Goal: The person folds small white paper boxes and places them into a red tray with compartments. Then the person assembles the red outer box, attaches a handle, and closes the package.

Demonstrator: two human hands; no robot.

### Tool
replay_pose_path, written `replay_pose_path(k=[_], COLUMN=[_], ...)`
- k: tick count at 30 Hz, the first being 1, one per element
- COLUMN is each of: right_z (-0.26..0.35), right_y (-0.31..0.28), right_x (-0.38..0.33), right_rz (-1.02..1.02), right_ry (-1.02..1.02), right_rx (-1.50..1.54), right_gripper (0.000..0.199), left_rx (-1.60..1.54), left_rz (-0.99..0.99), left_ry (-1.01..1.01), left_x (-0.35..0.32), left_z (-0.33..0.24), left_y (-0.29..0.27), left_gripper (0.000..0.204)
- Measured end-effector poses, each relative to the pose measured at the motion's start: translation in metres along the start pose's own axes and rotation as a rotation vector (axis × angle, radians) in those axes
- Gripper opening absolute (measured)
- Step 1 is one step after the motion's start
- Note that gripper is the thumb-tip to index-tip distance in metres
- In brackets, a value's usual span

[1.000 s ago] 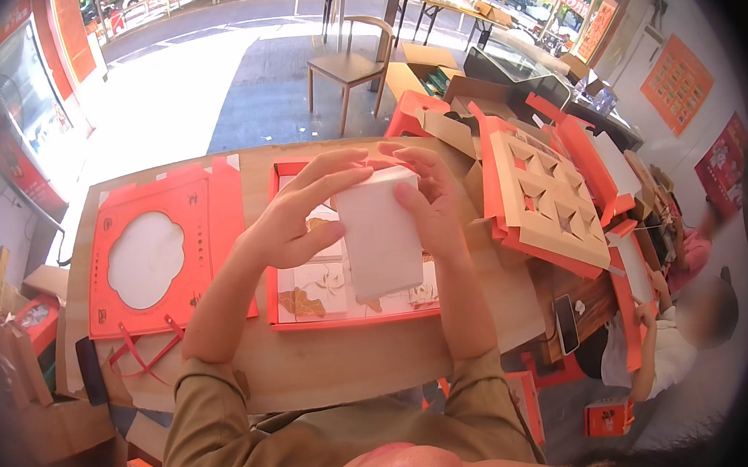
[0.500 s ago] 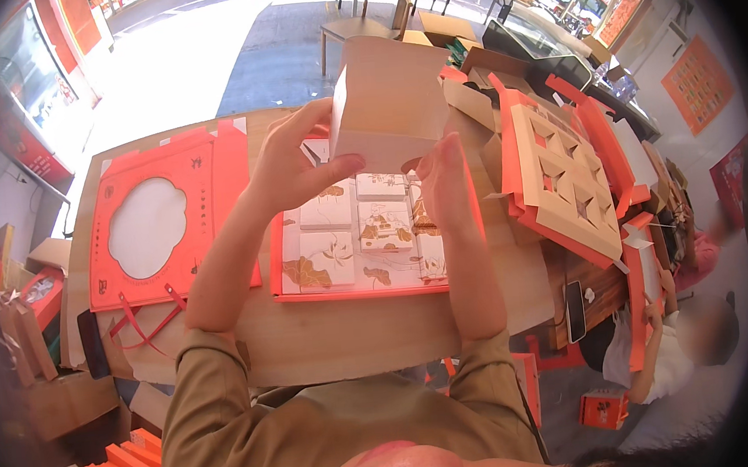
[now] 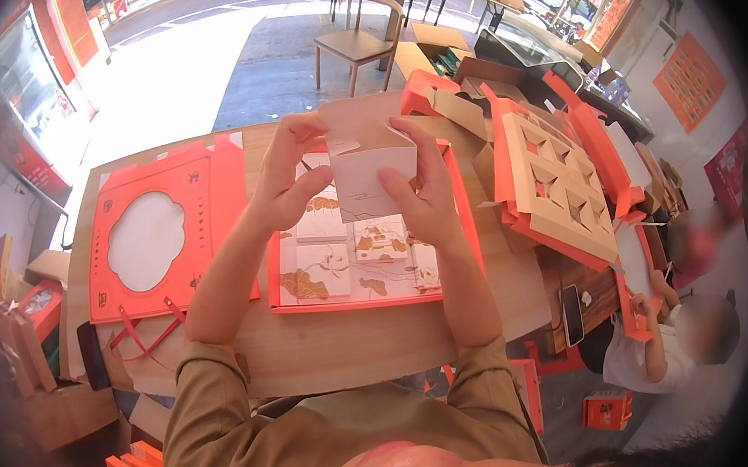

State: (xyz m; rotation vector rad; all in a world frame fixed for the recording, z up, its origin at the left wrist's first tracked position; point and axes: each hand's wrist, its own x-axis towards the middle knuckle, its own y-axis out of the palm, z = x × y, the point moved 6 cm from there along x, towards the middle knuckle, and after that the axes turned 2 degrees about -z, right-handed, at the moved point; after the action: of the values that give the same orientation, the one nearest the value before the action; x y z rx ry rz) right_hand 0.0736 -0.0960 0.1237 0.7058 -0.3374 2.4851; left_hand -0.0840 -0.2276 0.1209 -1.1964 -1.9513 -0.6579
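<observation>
Between my hands is a small white cardboard box [image 3: 376,181] with fine line drawing on its side and a flap up at the far end. My left hand [image 3: 292,177] grips its left edge, thumb in front and fingers behind. On the other side, my right hand [image 3: 423,184] presses its thumb on the front panel and its fingers on the right side. Below lies a red shallow box [image 3: 353,304], holding several white small boxes [image 3: 380,238] with gold lotus drawings. The held box and my hands hide part of its far side.
A red folded carrier [image 3: 147,242] with a scalloped window lies at the left of the wooden table [image 3: 339,350]. Right are stacked red trays with a tan insert [image 3: 557,186], then a phone [image 3: 573,314]. Another person [image 3: 664,351] handles red card; a chair [image 3: 361,47] stands beyond.
The white box has come down and nearer, turning so its front panel shows rather than its broad pale face. My right hand now wraps its side with the thumb in front.
</observation>
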Motion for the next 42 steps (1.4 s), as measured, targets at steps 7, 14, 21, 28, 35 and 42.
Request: replay_pose_path(k=[7,14,21,28,35,42], right_z=[0.000,0.015,0.013,0.014,0.005,-0.002], right_y=[0.003,0.007,0.004,0.003,-0.011,-0.010], right_x=[-0.002,-0.005,-0.007,-0.007,-0.003,-0.003], right_rz=[-0.071,-0.053,-0.161,-0.193,-0.285,-0.309], right_ry=[-0.077,-0.455,-0.592,-0.602,-0.358,-0.203], right_rx=[-0.022,-0.349,-0.510,-0.582,-0.366,-0.116], right_gripper=[0.093,0.102,0.099,0.097,0.091,0.088], left_rx=[0.150,0.424,0.545,0.553,0.695,0.867], left_rz=[0.028,0.043,0.002,0.081,-0.017,0.038], left_ry=[0.037,0.300,0.358,0.327,0.383,0.458], left_x=[0.009,0.009,0.011,0.008,-0.005,-0.009], left_z=[-0.015,-0.030,-0.043,-0.036,-0.031,-0.023], left_y=[0.002,0.006,0.010,0.011,0.035,0.048], left_gripper=[0.014,0.019,0.022,0.025,0.039,0.082])
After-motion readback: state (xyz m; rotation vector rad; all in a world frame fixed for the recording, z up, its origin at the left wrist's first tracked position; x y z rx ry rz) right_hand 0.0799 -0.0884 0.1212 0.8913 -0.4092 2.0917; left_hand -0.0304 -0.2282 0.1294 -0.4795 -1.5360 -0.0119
